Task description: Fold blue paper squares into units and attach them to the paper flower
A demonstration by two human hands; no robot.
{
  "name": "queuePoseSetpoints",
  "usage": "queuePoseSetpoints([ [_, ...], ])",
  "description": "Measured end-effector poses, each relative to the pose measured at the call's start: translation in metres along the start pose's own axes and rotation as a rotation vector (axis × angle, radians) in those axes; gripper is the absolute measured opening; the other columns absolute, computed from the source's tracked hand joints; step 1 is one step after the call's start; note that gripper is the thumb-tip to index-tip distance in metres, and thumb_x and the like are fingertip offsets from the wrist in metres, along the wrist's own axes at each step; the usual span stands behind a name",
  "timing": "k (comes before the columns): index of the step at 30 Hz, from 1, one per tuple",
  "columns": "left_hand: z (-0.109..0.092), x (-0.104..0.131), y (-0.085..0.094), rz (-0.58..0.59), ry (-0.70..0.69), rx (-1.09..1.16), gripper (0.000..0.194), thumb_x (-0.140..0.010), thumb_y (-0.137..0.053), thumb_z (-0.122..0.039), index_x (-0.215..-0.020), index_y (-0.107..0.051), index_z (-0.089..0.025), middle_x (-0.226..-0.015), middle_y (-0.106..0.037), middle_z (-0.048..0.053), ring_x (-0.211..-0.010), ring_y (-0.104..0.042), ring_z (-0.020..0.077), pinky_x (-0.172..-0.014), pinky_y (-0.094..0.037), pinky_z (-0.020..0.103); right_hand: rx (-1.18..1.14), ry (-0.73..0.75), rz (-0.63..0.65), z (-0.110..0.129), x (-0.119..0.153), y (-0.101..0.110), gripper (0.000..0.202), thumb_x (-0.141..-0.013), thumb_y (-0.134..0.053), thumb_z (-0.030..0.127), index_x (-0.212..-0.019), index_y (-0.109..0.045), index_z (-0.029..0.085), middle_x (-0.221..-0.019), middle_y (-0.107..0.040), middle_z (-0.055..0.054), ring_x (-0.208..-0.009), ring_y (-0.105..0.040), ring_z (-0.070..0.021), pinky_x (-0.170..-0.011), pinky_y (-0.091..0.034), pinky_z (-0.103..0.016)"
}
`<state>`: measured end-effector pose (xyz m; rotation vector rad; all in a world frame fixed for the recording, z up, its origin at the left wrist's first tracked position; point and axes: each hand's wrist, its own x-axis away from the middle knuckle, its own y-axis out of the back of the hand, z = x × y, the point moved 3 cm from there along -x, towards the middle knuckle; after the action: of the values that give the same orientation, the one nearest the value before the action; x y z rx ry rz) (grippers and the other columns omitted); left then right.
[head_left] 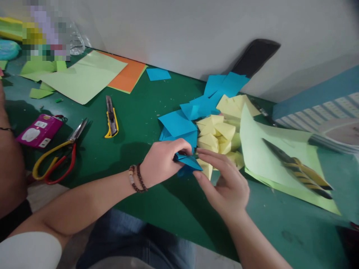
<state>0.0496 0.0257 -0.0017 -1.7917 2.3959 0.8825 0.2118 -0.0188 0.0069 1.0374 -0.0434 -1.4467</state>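
A folded piece of blue paper (pixel 190 161) is pinched in my left hand (pixel 164 160), its pointed end facing right. My right hand (pixel 224 183) is beside that point, thumb and fingers apart around it; whether the thumb touches the paper, I cannot tell. Just beyond my hands lie several folded yellow paper pieces (pixel 217 130) in a pile. Blue paper sheets (pixel 179 123) overlap to the left of and behind the pile.
On the green table (pixel 134 149) lie a yellow box cutter (pixel 111 117), scissors (pixel 61 153), a purple box (pixel 40 130), and pliers (pixel 297 168) on light green paper (pixel 260 138). A black phone (pixel 256 56) leans against the wall. Another person's arm (pixel 11 160) is at the left edge.
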Motion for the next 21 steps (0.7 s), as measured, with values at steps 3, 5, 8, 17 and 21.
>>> queuePoseSetpoints([
  [3,0.004,-0.001,-0.001,0.037,0.084,0.025,0.020,-0.073,-0.068,-0.005,-0.086,-0.064,-0.019,-0.084,-0.072,-0.003,-0.078,-0.068,0.0113,-0.071,-0.051,0.019,0.010,-0.091,-0.002,-0.003,0.001,-0.001,0.031,-0.082,-0.069,0.020,-0.112,-0.064,0.026,-0.110,-0.071,-0.006,-0.099,-0.068,-0.0221,-0.087,-0.055,-0.039],
  [5,0.005,-0.003,-0.001,0.070,0.141,0.077,0.018,-0.073,-0.068,-0.007,-0.086,-0.064,-0.019,-0.084,-0.072,-0.002,-0.078,-0.067,0.0117,-0.070,-0.051,0.020,-0.017,-0.192,-0.008,-0.009,0.003,-0.002,0.026,-0.085,-0.066,0.023,-0.111,-0.065,0.026,-0.105,-0.072,-0.005,-0.093,-0.069,-0.0206,-0.083,-0.057,-0.037],
  [8,0.007,-0.006,-0.002,0.122,0.235,0.226,0.014,-0.073,-0.067,-0.010,-0.086,-0.064,-0.017,-0.084,-0.071,-0.001,-0.078,-0.067,0.0122,-0.070,-0.052,0.020,-0.022,-0.306,-0.032,-0.017,0.005,-0.001,0.018,-0.087,-0.063,0.028,-0.105,-0.068,0.026,-0.097,-0.073,-0.003,-0.083,-0.069,-0.0185,-0.075,-0.058,-0.034],
  [17,0.015,-0.009,-0.002,0.157,0.309,0.221,0.005,-0.075,-0.061,-0.012,-0.071,-0.060,-0.015,-0.062,-0.053,-0.005,-0.058,-0.048,0.0076,-0.054,-0.036,0.020,-0.043,-0.380,-0.002,-0.021,0.004,-0.001,0.026,-0.084,-0.068,0.037,-0.107,-0.067,0.026,-0.094,-0.072,-0.003,-0.074,-0.068,-0.0153,-0.070,-0.059,-0.031],
  [21,0.015,-0.010,-0.001,0.128,0.317,0.207,0.005,-0.074,-0.059,-0.011,-0.073,-0.060,-0.015,-0.065,-0.056,-0.004,-0.061,-0.051,0.0084,-0.057,-0.039,0.020,0.002,-0.384,0.061,-0.019,0.002,-0.002,0.035,-0.080,-0.070,0.036,-0.114,-0.063,0.027,-0.080,-0.069,0.001,-0.062,-0.064,-0.0130,-0.064,-0.058,-0.029],
])
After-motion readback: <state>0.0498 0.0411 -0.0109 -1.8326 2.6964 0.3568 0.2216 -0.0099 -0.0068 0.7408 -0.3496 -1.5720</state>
